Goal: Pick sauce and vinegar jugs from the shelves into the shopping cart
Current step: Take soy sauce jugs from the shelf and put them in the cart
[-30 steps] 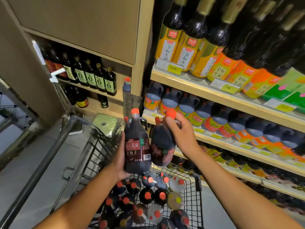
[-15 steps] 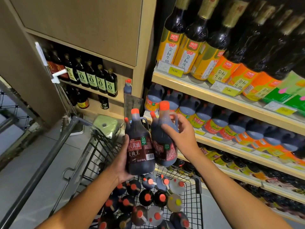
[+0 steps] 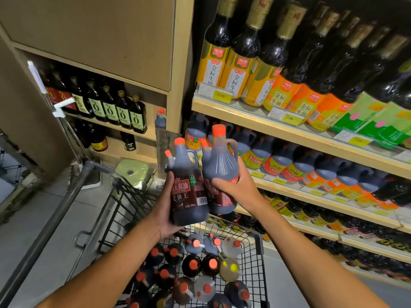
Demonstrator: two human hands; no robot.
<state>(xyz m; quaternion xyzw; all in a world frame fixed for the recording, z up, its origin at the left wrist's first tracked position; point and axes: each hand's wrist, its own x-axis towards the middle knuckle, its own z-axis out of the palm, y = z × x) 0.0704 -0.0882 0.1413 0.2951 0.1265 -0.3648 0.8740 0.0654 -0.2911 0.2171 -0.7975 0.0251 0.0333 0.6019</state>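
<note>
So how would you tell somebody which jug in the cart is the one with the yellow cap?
Look down into the black wire shopping cart, full of jugs standing cap-up. Toward its right wall, one row back from the far end, sits a pale see-through jug. Its cap is bright yellow, while its neighbours all wear red-orange caps.

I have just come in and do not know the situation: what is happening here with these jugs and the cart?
A person stands at a shelf over a shopping cart, one dark sauce jug upright in each hand. The left hand grips the front jug; the right hand grips the second jug around its body. Neither is in the cart yet; it already holds many capped jugs.
</note>
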